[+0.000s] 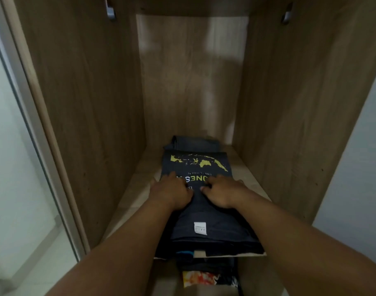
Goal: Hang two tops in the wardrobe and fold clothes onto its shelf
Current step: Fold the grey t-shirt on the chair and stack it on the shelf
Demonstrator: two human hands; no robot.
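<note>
- Head view: both hands are resting on a dark tee (196, 167) that is lying on the wardrobe shelf (244, 167), print side up, with a yellow map graphic facing the camera upside down.
- Left hand (172, 192): lying palm down near the tee's left edge, fingers (169, 178) spread and flat; it is pressing rather than gripping.
- Right hand (223, 192): lying palm down just beside the left, fingers curled slightly into the cloth; whether it is pinching a fold cannot be told.
- Tee: its near hem, with a white label (200, 228), is reaching the shelf's front lip and overhanging a little; a further dark layer is showing at the rear.
- Below the shelf, more clothes (204, 278), one with an orange pattern, are lying on a lower level.
- Risk: pushing forward with flat palms is likely to bunch the cloth and spoil the fold.
- Risk: the overhanging hem could drag the pile off the lip once the hands are lifting away.
- Risk: the rail brackets (110, 11) above are carrying nothing visible, so the hanging step may be left undone.
</note>
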